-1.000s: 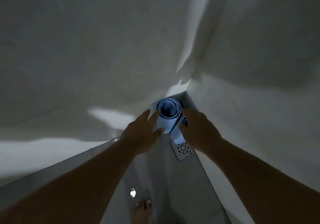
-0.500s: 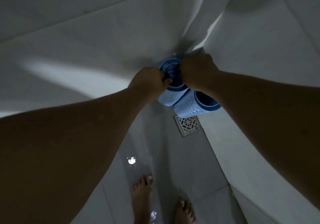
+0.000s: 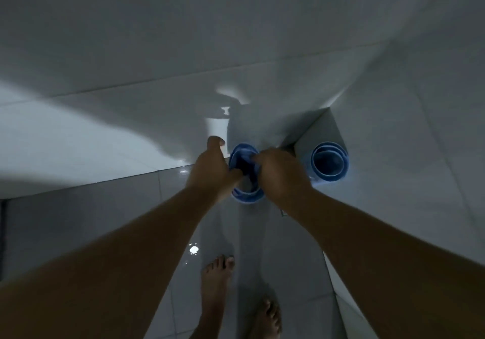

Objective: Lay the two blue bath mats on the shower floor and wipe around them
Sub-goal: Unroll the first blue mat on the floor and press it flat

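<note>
A rolled blue bath mat [image 3: 245,178] is gripped at its open end by the left hand [image 3: 211,172] and the right hand [image 3: 279,174], both closed on its rim. A second rolled mat [image 3: 329,161] is stood upright just right of the right hand, in the wall corner, and two bare feet [image 3: 217,281] are seen below on the wet shower floor [image 3: 118,207].

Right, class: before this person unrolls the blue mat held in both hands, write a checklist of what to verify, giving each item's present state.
1. Both hands on the roll: left hand and right hand grip the held mat at its top end. Ok.
2. Second mat out of the way: stands rolled in the corner, apart from the held one. Ok.
3. Floor dry: it glistens near the feet. Not ok.
4. Bare feet off the laying area: they stand just below the roll. Not ok.
5. Drain uncovered: mostly hidden behind the right forearm. Cannot tell.
</note>
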